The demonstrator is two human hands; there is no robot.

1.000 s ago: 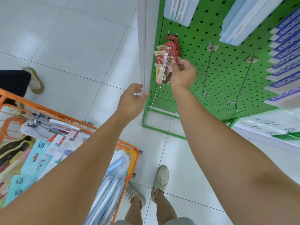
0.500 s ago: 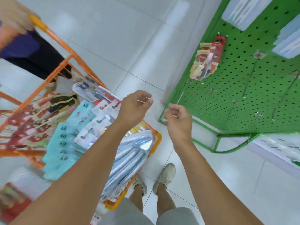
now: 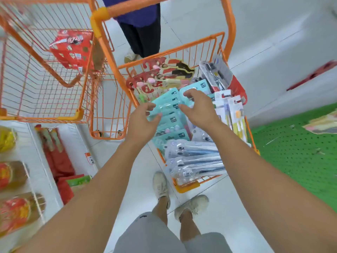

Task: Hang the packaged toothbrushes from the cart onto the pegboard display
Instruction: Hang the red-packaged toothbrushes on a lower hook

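Both hands over the cart's teal toothbrush packs, nothing lifted.

Left hand (image 3: 144,117) has its fingers curled loosely, tips touching the edge of a teal pack (image 3: 168,105); right hand (image 3: 197,106) is spread, fingertips pressing on the top teal pack; can't tell whether either actually pinches a pack. The teal packs lie stacked mid-basket in the orange cart (image 3: 182,50), with red cartoon-card packs (image 3: 164,73) at the far end, clear blister toothbrush packs (image 3: 193,161) at the near end, white-card packs (image 3: 231,110) on the right. Green pegboard (image 3: 295,148) sits at right with one pack visible at the frame edge. Another person stands beyond the cart.
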